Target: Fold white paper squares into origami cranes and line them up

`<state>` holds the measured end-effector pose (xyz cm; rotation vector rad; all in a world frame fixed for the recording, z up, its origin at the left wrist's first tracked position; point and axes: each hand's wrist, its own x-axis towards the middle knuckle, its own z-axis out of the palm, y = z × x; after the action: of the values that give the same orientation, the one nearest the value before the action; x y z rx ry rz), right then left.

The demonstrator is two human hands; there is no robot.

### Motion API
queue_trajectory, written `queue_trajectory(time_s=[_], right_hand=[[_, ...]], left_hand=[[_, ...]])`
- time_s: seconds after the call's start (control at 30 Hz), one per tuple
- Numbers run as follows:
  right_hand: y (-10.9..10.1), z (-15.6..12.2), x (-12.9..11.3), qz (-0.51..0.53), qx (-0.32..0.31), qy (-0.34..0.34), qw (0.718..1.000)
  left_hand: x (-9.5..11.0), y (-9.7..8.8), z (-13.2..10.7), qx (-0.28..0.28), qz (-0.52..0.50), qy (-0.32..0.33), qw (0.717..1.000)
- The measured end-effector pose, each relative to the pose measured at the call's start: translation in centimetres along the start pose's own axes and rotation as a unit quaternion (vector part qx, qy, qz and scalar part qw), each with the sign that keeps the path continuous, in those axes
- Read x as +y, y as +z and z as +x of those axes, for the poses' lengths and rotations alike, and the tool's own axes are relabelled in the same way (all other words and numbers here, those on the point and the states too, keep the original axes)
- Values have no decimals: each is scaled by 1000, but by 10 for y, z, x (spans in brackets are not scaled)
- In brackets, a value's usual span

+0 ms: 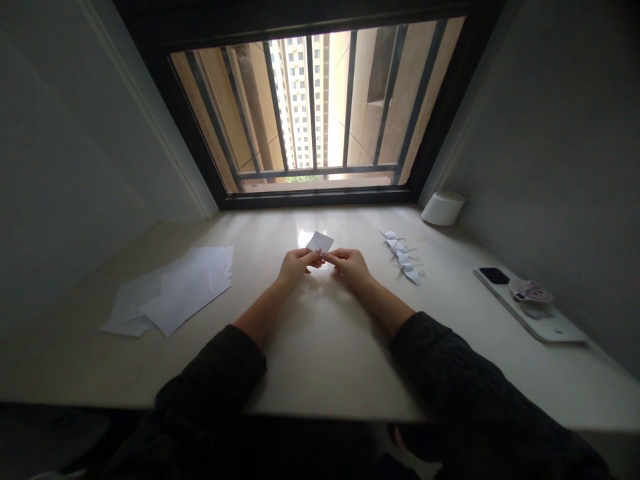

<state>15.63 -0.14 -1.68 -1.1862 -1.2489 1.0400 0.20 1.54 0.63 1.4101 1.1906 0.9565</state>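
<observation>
Dark sleeves (450, 373) covered both forearms at the near edge of the bench (320, 353), with bare wrists reaching forward. Left hand (295, 265) and right hand (353, 265) were drawn close together near mid-bench, fingertips almost meeting. Each was pinched on the near edge of a small white paper (320, 241). The paper sat tilted, far corner toward the barred window (313, 107); whether it touched the bench could not be told. Loose white sheets (175, 297) lay overlapped to the left, well apart from the hands. A short row of folded paper figures (403, 259) lay to the right, near the right hand but not touching it. White roll (443, 207) stood in the far right corner. Phone (545, 327) lay flat along the right edge, a small patterned object (530, 291) resting on it.
</observation>
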Motion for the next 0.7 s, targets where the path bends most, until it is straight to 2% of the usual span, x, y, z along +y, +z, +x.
queue_trajectory(time_s=[0.2, 0.37, 0.7], right_hand=[[5, -4, -8, 8, 16, 16, 1000], [6, -5, -14, 18, 29, 50, 998], [-2, -1, -12, 46, -11, 93, 995]], left_hand=[[4, -3, 0, 8, 15, -12, 1000], [5, -4, 0, -4, -26, -32, 999], [-2, -3, 3, -39, -98, -73, 992]])
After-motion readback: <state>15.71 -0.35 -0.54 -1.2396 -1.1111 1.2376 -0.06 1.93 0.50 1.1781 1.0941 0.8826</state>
